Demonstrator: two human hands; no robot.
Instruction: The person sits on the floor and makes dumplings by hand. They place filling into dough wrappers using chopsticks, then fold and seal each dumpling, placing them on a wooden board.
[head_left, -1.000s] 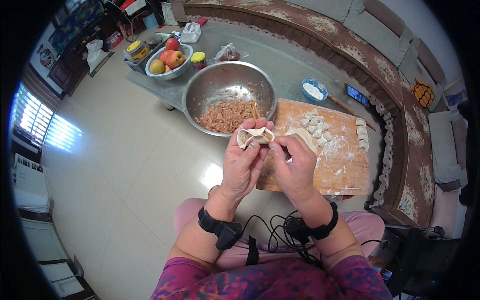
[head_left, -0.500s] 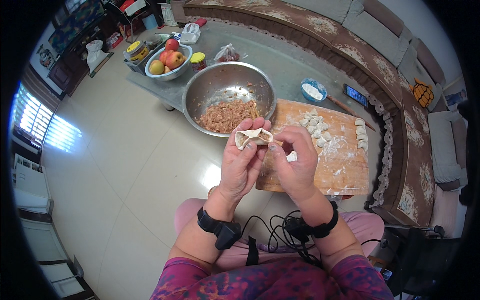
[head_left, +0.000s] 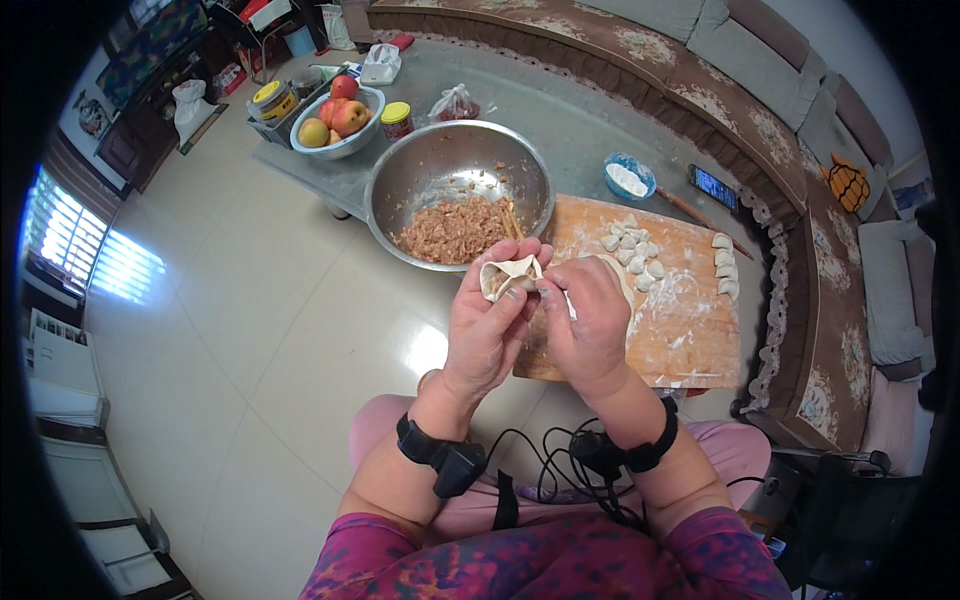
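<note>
A partly folded dumpling [head_left: 508, 277] rests in the fingers of my left hand [head_left: 482, 332], its white wrapper pinched at the middle and gaping at the left, where filling shows. My right hand [head_left: 588, 322] pinches the wrapper's right end between thumb and fingers. Just beyond my hands is a large steel bowl [head_left: 400, 168] with minced meat filling [head_left: 455, 229] and chopsticks [head_left: 511, 222] in it. To the right lies a floured wooden board [head_left: 690, 345]. Small dough pieces [head_left: 632, 246] are heaped on it, and a row of shaped white pieces [head_left: 725, 266] lines its right edge.
The glass table [head_left: 560, 120] also holds a blue bowl of flour [head_left: 628, 178], a rolling pin [head_left: 700, 218], a phone [head_left: 713, 187], a fruit basket [head_left: 345, 146], a yellow-lidded jar [head_left: 397, 121] and a plastic bag [head_left: 455, 104]. A patterned sofa [head_left: 640, 45] curves behind. Black cables [head_left: 545, 465] run between my wrist straps.
My right fingers have curled in closer and now pinch the dumpling's right end. The dumpling has shifted slightly right, its left side gaping wider.
</note>
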